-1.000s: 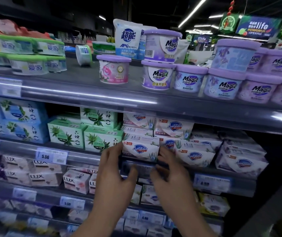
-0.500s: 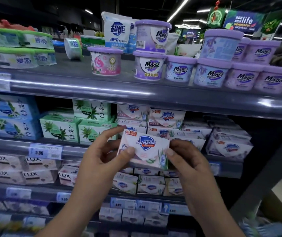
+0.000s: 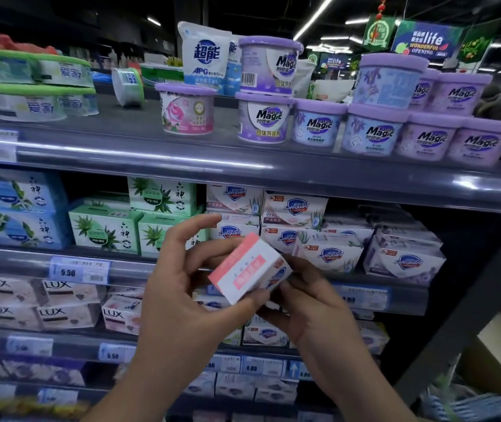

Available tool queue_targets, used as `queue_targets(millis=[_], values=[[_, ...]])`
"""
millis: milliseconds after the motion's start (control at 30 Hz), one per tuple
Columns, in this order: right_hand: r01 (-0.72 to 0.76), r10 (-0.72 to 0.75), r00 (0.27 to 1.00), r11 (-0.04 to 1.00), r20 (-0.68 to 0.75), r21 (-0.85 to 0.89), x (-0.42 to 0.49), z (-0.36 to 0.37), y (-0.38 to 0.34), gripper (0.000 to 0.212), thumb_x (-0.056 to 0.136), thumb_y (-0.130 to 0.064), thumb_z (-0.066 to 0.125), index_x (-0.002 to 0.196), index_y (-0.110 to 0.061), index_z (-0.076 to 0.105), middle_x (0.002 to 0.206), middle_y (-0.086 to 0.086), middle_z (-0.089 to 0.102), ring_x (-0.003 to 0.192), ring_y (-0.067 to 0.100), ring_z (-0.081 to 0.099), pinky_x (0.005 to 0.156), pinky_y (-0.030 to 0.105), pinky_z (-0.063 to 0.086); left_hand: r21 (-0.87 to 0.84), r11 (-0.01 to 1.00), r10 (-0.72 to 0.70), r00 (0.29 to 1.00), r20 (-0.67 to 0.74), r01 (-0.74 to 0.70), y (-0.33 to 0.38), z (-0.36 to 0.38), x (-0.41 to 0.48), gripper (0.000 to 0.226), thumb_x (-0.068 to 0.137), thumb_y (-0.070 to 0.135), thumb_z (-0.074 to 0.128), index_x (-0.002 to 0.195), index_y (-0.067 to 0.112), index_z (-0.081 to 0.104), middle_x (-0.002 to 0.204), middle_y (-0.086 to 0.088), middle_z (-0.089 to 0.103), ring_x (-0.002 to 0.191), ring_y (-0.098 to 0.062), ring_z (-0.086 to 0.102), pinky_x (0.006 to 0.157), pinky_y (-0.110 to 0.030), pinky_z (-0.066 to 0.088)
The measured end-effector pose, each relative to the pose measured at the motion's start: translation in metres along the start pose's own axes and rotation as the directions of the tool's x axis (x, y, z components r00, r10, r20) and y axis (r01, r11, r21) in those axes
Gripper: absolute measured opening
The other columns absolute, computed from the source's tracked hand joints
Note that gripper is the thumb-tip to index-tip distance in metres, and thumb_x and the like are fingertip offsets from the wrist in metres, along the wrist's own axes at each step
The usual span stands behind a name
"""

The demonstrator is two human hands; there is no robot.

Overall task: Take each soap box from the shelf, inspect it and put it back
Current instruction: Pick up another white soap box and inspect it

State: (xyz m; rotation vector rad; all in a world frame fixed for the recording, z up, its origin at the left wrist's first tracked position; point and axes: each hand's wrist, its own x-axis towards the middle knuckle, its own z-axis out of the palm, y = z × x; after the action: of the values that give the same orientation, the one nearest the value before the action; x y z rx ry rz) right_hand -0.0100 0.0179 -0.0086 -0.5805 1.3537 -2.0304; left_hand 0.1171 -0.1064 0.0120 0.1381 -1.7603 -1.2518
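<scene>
Pink-and-white soap box (image 3: pixel 249 268), long axis tilted up-left, pinched between left hand (image 3: pixel 188 287) and right hand (image 3: pixel 310 303), just before the shelf (image 3: pixel 364 295)

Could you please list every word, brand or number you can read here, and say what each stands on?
"Safeguard": white soap boxes on the middle shelf.
"LUX": pale soap boxes below.
"Magic natural": purple-lidded tubs on top.
"APG": white pouch.
"5.50": blue price tag.
"life WONDERFUL OPENING": hanging sign.
Print on the pink-and-white box held in both hands: too blurred.
</scene>
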Motion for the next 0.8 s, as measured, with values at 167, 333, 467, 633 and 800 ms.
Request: queue_targets(millis=[167,333,467,633,800], values=[[0.214,-0.229,0.967,0.967,-0.106,-0.139,-0.005,0.000,-0.013,0.017,0.088,-0.030,0.076,0.104,-0.036,0.076,0.109,0.000,0.079,0.102,0.024,0.075,0.081,0.035,0.060,-0.173,0.976,-0.142,0.989,-0.047,0.132,-0.008,-0.007,0.006,0.049,0.081,0.035,0.085,0.125,0.040,0.065,0.114,0.006,0.080,0.102,-0.015,0.077,0.075,-0.021,0.062],[0.454,-0.461,0.886,0.841,0.050,-0.295,-0.017,0.009,-0.027,0.043,0.072,-0.025,0.088,0.110,-0.033,0.068,0.116,-0.002,0.078,0.098,0.018,0.077,0.072,0.022,0.062,-0.390,0.834,-0.438,0.898,-0.036,0.391,-0.033,0.001,0.007,0.035,0.094,0.008,0.064,0.124,0.024,0.073,0.096,-0.004,0.081,0.093,-0.021,0.078,0.075,-0.024,0.063],[0.522,-0.519,0.848,0.788,0.105,-0.327,-0.019,0.020,-0.026,0.047,0.081,-0.002,0.085,0.116,-0.025,0.065,0.120,0.002,0.075,0.103,0.022,0.076,0.076,0.025,0.063,-0.436,0.781,-0.503,0.864,-0.014,0.448,-0.042,0.007,0.004,0.031,0.100,0.004,0.058,0.120,0.023,0.074,0.105,-0.012,0.079,0.104,-0.031,0.075,0.079,-0.032,0.065],[0.507,-0.517,0.852,0.778,0.081,-0.372,-0.018,0.016,-0.023,0.035,0.095,-0.003,0.069,0.112,-0.033,0.066,0.123,-0.002,0.073,0.110,0.018,0.072,0.084,0.024,0.060,-0.440,0.848,-0.349,0.936,-0.043,0.296,-0.037,-0.005,0.006,0.036,0.083,0.022,0.072,0.116,0.037,0.073,0.107,-0.003,0.079,0.101,-0.022,0.076,0.082,-0.029,0.062],[0.365,-0.399,0.917,0.838,0.001,-0.405,-0.011,0.007,-0.012,0.052,0.099,0.011,0.056,0.095,-0.040,0.059,0.115,-0.011,0.076,0.098,0.005,0.071,0.076,0.014,0.057,-0.265,0.958,-0.120,0.992,-0.039,0.106,-0.032,-0.012,0.010,0.036,0.081,0.009,0.074,0.110,0.029,0.073,0.125,0.000,0.075,0.121,-0.015,0.068,0.092,-0.021,0.058]])
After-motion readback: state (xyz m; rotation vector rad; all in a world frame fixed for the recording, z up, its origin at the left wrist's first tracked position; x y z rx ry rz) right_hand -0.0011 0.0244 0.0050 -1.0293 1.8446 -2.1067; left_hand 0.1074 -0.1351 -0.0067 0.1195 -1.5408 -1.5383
